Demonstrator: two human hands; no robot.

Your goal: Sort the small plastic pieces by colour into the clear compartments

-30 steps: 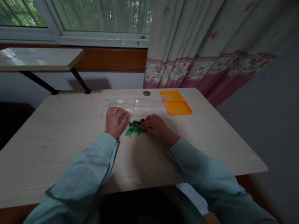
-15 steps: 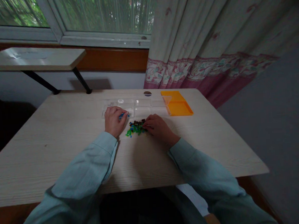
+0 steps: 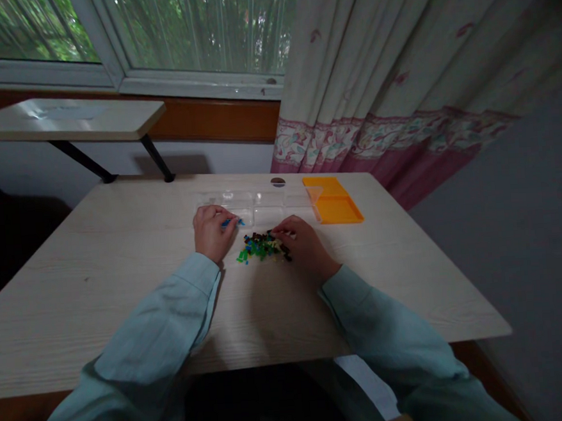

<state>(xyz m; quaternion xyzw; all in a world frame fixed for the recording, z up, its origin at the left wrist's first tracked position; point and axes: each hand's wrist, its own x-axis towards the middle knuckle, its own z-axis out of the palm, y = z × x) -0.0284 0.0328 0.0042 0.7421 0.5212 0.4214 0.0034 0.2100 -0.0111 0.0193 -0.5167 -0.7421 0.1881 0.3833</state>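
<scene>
A small heap of loose toy-brick-like pieces (image 3: pixel 262 247), green, blue, dark brown and pale yellow, lies on the table between my hands. My right hand (image 3: pixel 306 244) is at the heap's right edge, thumb and fingertips pinched together; whatever they grip is too small to make out. My left hand (image 3: pixel 211 233) reaches over the front left of a clear divided box (image 3: pixel 269 216). Its fingers are curled, with thumb and fingertips meeting. Small blue pieces (image 3: pixel 241 221) show beside and between them, apparently inside a compartment. My left hand covers that corner of the box.
An orange tray (image 3: pixel 341 209) sits to the right, with the box's right end overlapping it. A round dark cable hole (image 3: pixel 278 182) is near the table's back edge. At back left a raised shelf (image 3: pixel 106 117) stands on black legs. A curtain (image 3: pixel 342 123) hangs behind.
My right hand has drawn slightly right and off the heap, uncovering dark and pale yellow pieces. My left fingers have shifted a little, showing more blue. The view has tilted up slightly.
</scene>
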